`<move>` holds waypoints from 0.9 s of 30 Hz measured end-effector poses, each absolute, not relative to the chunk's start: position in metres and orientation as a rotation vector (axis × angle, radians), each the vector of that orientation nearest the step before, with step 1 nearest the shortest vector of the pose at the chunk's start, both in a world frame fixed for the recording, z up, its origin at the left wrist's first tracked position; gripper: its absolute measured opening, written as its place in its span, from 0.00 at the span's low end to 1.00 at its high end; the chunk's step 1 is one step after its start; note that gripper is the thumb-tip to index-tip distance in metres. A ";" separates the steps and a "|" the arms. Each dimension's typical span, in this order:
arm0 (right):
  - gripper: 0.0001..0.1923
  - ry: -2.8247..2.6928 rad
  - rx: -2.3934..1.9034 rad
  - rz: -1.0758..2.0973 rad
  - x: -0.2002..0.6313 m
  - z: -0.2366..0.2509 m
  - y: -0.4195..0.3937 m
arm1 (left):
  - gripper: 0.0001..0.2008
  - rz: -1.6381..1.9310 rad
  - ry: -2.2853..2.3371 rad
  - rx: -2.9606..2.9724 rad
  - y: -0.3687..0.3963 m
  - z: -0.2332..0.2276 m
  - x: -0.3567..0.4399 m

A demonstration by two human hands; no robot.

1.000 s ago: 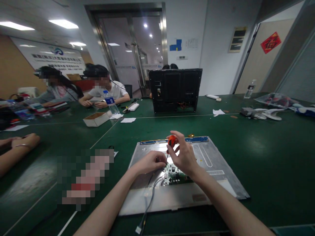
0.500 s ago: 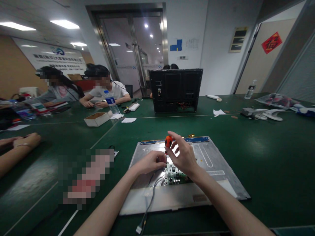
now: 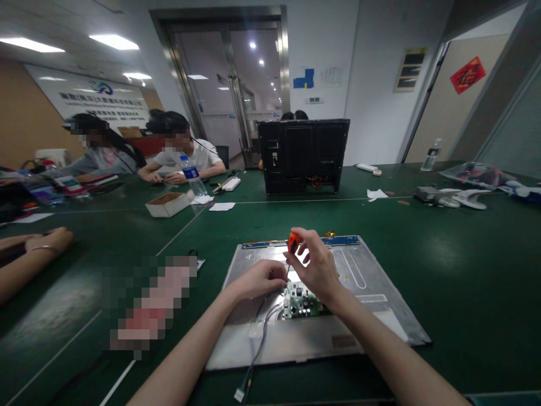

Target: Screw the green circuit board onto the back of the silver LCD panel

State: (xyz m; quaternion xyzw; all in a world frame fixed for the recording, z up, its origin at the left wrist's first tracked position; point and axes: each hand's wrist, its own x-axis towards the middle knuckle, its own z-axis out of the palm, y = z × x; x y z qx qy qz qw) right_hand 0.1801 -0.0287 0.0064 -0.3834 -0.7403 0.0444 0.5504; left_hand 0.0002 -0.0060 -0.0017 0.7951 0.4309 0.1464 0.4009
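A flat silver metal panel (image 3: 372, 282) lies on the green table in front of me, with a small green circuit board (image 3: 301, 301) near its middle. My right hand (image 3: 315, 268) grips a small screwdriver with an orange handle (image 3: 293, 242), held upright with its tip down at the board's left edge. My left hand (image 3: 257, 279) rests on the panel beside the screwdriver's tip, fingers pinched close to the shaft. A grey cable (image 3: 257, 349) runs from the board off the panel's front edge.
A black monitor back (image 3: 303, 155) stands upright across the table. Two people sit at the far left by a water bottle (image 3: 191, 176) and a cardboard box (image 3: 168, 204). Another person's forearm (image 3: 29, 262) lies at left. Papers and cables lie at right.
My right hand has turned the orange handle slightly between its fingers, staying in place. My left hand has barely moved.
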 end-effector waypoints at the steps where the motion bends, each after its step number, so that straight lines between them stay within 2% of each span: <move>1: 0.20 -1.761 -0.900 0.108 0.180 0.007 -0.029 | 0.04 0.367 1.090 2.007 -0.006 -0.002 0.000; 8: 0.26 -1.770 -0.863 0.100 0.179 0.007 -0.030 | 0.05 0.375 1.051 2.009 -0.002 -0.009 -0.002; 16: 0.22 -1.797 -0.890 0.090 0.181 0.006 -0.029 | 0.05 0.379 1.069 2.022 -0.004 -0.004 -0.001; 23: 0.26 -1.813 -0.880 0.129 0.180 0.005 -0.029 | 0.04 0.370 1.019 2.012 -0.003 -0.006 -0.001; 27: 0.25 -1.791 -0.895 0.107 0.180 0.005 -0.030 | 0.02 0.362 1.031 2.018 -0.004 -0.004 0.000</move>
